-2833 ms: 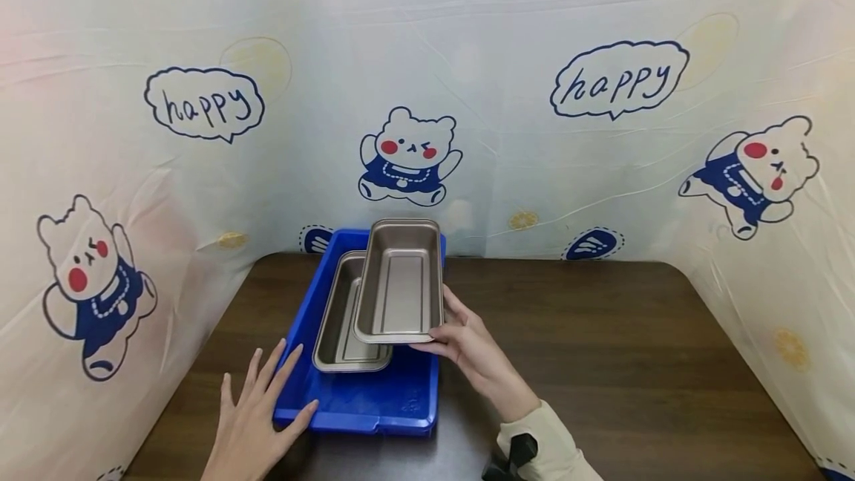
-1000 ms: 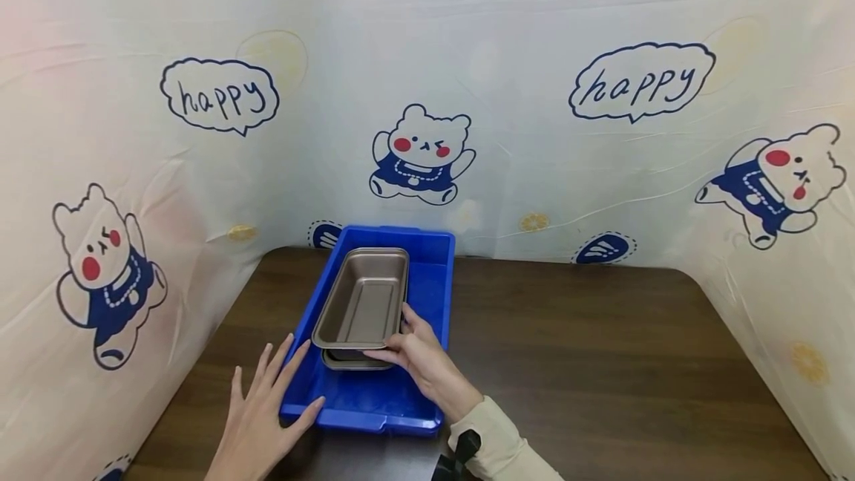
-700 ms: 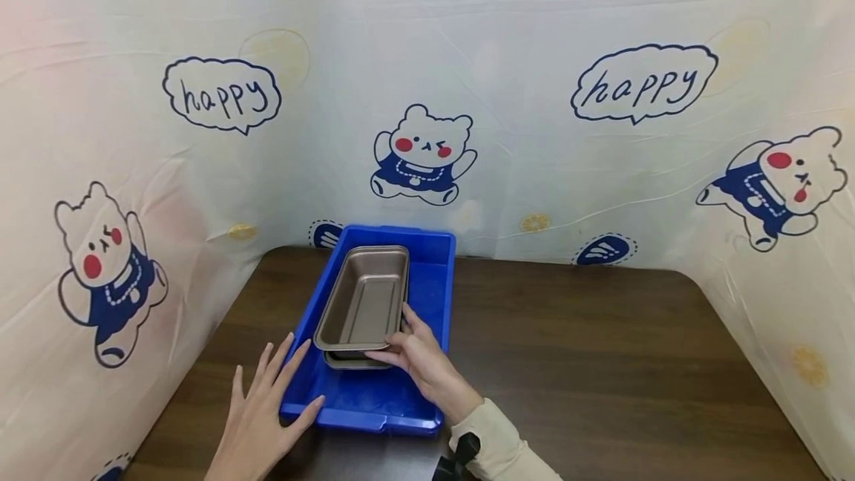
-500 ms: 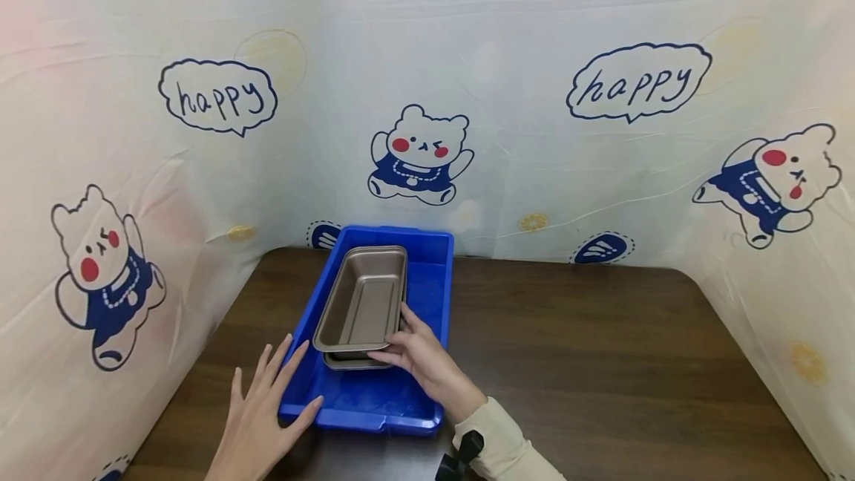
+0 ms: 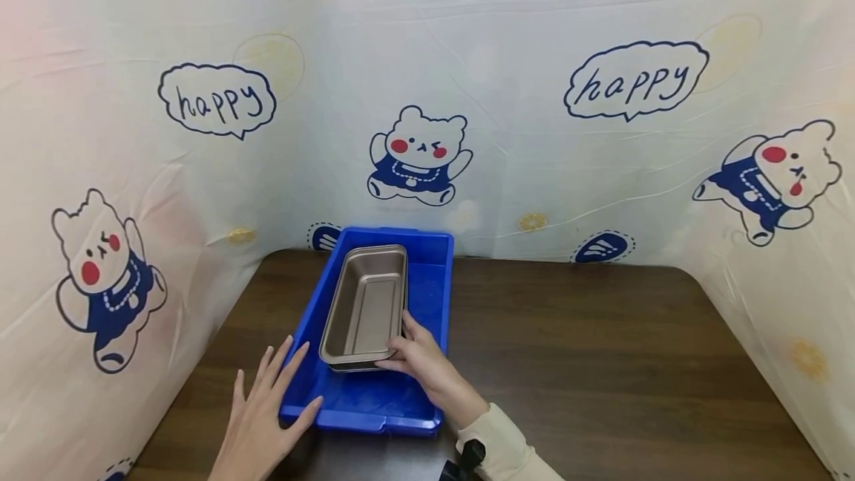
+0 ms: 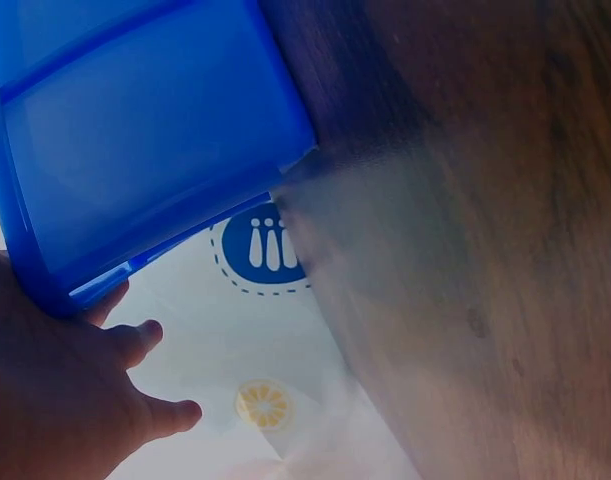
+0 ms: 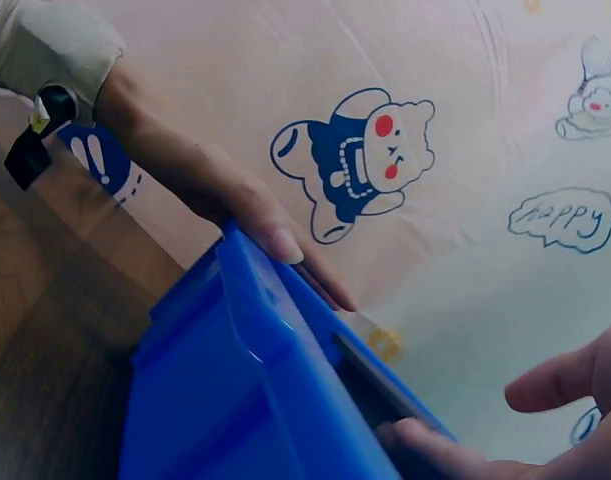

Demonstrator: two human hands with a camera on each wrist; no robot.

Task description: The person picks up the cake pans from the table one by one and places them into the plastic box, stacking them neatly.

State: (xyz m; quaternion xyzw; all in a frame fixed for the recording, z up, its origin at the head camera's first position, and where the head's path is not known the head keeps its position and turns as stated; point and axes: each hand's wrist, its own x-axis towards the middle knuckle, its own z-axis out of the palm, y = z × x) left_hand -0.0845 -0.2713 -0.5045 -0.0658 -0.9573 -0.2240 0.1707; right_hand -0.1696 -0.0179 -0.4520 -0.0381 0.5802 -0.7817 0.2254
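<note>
A grey-brown metal loaf pan (image 5: 374,310) sits nested in a second loaf pan (image 5: 357,369), whose rim shows just below its near edge. Both are in the left part of a blue plastic tray (image 5: 407,421). My right hand (image 5: 434,373) pinches the upper pan at its near right corner, thumb at the rim. In the right wrist view, a dark pan edge (image 7: 385,380) shows beside its fingers. My left hand (image 5: 260,410) lies spread with straight fingers against the tray's near left wall. The left wrist view shows that hand (image 6: 65,390) beside the tray (image 6: 155,140).
The tray stands on a dark wooden table (image 5: 588,362), which stretches away to the right. A pale cloth curtain (image 5: 508,80) printed with bears and the word "happy" closes off the back and sides. A black strap mount (image 5: 467,459) sits on the right sleeve.
My right hand has brought the upper pan leftward over the other pan, then lowered it, so the gap between their near rims has nearly closed. My left hand has stayed at the tray.
</note>
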